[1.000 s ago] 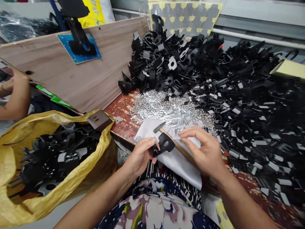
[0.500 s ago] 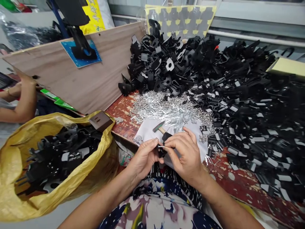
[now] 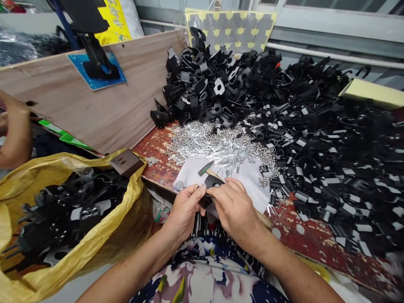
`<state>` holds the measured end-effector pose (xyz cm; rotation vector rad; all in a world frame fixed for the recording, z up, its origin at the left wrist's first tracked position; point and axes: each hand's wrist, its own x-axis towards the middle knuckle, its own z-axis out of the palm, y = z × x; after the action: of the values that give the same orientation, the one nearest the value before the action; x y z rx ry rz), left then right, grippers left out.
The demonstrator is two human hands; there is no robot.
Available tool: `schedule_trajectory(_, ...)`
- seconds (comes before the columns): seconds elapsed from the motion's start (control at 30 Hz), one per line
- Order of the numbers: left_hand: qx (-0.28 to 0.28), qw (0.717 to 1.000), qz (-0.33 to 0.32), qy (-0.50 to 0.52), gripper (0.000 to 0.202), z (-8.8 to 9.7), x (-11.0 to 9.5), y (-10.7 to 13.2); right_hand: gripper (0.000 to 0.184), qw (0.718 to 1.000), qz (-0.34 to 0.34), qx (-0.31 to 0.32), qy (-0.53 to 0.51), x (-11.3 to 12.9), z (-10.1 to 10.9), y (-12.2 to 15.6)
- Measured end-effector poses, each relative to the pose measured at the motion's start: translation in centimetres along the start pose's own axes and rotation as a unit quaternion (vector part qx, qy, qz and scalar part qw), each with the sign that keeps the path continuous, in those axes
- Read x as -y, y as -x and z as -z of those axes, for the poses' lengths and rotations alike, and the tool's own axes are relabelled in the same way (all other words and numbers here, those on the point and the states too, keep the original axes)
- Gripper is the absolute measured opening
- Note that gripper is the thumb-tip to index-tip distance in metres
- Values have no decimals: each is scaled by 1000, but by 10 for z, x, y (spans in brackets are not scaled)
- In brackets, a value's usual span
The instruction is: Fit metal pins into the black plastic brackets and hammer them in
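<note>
My left hand [image 3: 186,208] is closed on a black plastic part [image 3: 213,181], gripping it between thumb and fingers just above my lap. From the other side my right hand [image 3: 235,206] presses its fingertips against the same part; a pin between them cannot be made out. Just beyond the hands, a small hammer [image 3: 206,168] with a wooden handle lies on a pale grey cloth [image 3: 186,171]. A heap of shiny metal pins [image 3: 214,145] covers the cloth's far edge and the table behind it.
Black plastic parts [image 3: 221,86] are piled high at the back, and assembled-looking black pieces [image 3: 328,176] spread across the right. On the left stands a yellow sack [image 3: 126,210] of black pieces, with a brown block [image 3: 126,163] on its rim. Behind rises a wooden board [image 3: 94,105]. Another person's arm [image 3: 17,134] shows far left.
My right fingers have moved in against the black part, and the thin metal pin they pinched is no longer visible. The whole view has shifted slightly.
</note>
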<state>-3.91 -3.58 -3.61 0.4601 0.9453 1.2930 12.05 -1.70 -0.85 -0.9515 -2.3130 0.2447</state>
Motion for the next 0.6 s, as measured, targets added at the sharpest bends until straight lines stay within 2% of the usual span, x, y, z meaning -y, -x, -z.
schedule_trajectory(0.1,12,999,29,11,37,2,-1,-1,32,997,-4,-41,-66,-1,8,1)
schedule_trajectory(0.2,28,997,66,33,38,3,1,-1,21,978,-58,-85,-179,-3,11,1)
schedule_trajectory(0.3,33,994,83,62,35,2,4,-1,8,960,-105,-94,-242,-5,0,-1)
schedule_trajectory(0.47,32,989,97,104,33,1,6,1,10,961,-114,-141,-209,-6,-17,-1)
schedule_trajectory(0.53,32,989,99,105,33,2,6,1,10,971,-93,-144,-166,-4,-16,0)
schedule_trajectory(0.6,25,990,93,99,32,3,8,2,10,987,-41,-122,-94,0,-12,2)
